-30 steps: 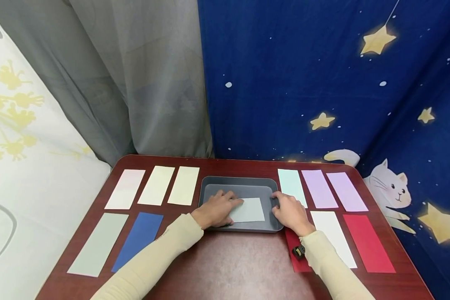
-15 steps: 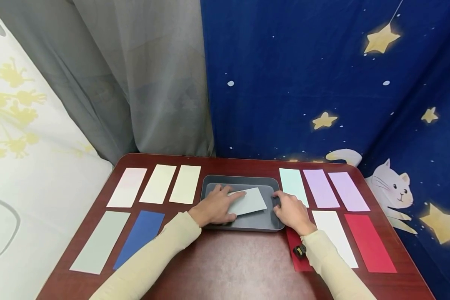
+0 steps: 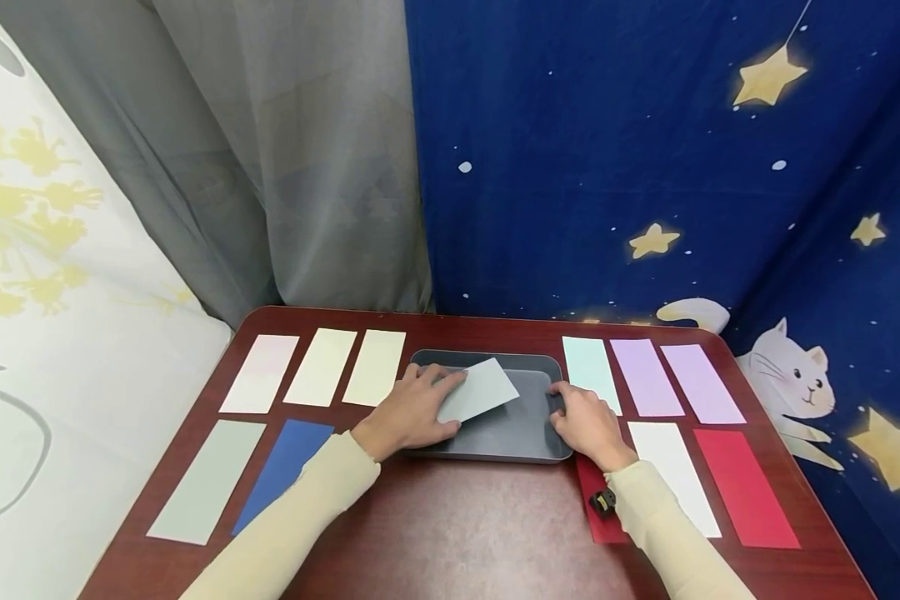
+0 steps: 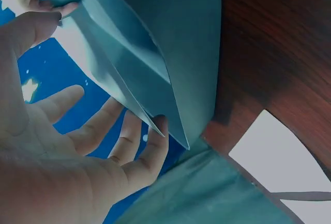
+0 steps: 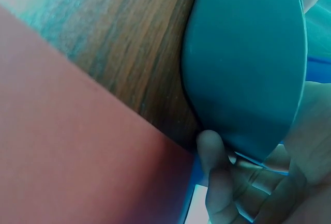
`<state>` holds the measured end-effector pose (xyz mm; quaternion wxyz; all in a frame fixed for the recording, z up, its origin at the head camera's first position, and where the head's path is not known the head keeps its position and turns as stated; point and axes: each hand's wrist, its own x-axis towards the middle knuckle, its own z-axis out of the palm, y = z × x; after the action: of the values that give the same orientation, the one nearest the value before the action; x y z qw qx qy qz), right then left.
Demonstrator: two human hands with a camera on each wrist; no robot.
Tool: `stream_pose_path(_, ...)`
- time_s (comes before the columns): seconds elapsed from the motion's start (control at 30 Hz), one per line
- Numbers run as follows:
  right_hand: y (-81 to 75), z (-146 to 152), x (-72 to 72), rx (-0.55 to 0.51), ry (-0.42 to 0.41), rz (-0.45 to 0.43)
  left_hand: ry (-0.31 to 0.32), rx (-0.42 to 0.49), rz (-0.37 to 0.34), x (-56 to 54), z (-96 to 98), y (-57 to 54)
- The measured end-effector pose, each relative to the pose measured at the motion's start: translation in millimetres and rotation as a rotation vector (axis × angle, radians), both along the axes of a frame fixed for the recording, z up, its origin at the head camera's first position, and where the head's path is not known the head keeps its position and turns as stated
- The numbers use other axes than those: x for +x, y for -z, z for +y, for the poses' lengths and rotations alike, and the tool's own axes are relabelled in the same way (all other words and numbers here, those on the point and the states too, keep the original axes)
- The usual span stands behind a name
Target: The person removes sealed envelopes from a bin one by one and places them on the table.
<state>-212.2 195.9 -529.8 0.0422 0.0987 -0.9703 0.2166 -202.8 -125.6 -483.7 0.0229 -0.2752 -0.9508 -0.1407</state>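
Note:
A pale grey-green paper card (image 3: pixel 482 390) is tilted over the left half of a grey rectangular tray (image 3: pixel 525 417). My left hand (image 3: pixel 411 408) holds the card by its left end, its fingers along the upper edge and the thumb at the lower corner. In the left wrist view the card (image 4: pixel 93 58) leans beside the tray wall (image 4: pixel 191 53), with the fingers spread along its far edge. At the tray's right side, my right hand (image 3: pixel 588 427) grips the rim. The right wrist view has its curled fingers around the tray's end (image 5: pixel 243 69).
Paper strips lie in rows either side: pink (image 3: pixel 259 374), cream (image 3: pixel 321 367), grey-green (image 3: pixel 207 482) and blue (image 3: pixel 285 467) on the left; mint (image 3: pixel 591 367), lilac (image 3: pixel 647 377), white (image 3: pixel 675 475) and red (image 3: pixel 747 488) on the right. Curtains hang behind the brown table (image 3: pixel 450 533).
My left hand has lifted the card from lying flat in the tray, tilting it and shifting it left. The right hand keeps its place on the tray rim.

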Motion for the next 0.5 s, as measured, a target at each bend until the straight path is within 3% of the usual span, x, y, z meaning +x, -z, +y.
stream_pose_path(0.23, -0.8, 0.0, -1.0, -0.002, -0.002, 0.005, -0.086, 0.041, 0.069, 10.9, -13.6, -2.1)
stream_pose_path(0.5, -0.5, -0.1, 0.1, -0.009, -0.001, -0.001, -0.197, 0.052, 0.053, 26.4, -30.9, -0.4)
